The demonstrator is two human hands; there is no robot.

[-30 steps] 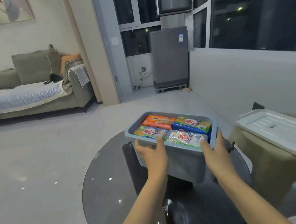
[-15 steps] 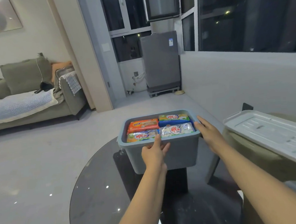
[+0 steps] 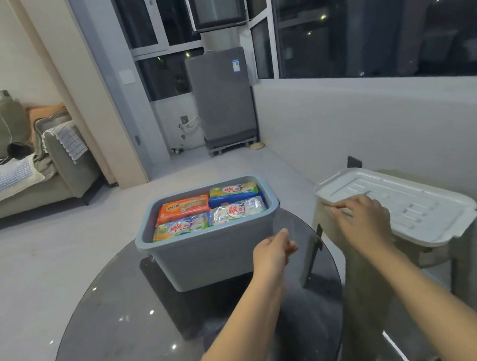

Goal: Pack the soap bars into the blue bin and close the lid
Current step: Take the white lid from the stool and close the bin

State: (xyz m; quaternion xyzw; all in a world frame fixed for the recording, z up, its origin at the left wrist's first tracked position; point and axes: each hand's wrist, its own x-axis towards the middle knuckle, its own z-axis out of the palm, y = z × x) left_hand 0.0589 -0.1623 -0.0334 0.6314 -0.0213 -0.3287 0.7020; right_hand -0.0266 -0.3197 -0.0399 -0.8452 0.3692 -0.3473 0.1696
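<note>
While my left hand point(image 3: 273, 249) hangs loosely curled and empty just off the near right corner of the bin point(image 3: 208, 254), I judge the packing done: four wrapped soap bars point(image 3: 210, 210) fill its top layer. Right of the bin, my right hand point(image 3: 365, 217) spreads open over the near edge of the white lid point(image 3: 417, 205), gripping nothing that I can see. I expect the lid to be light, stiff and a little springy, best taken by its two long rims. It lies on a stool point(image 3: 437, 252) well clear of the bin, with open air between. The bin sits near the far rim of the glass table point(image 3: 129, 326), so I would press down gently.
</note>
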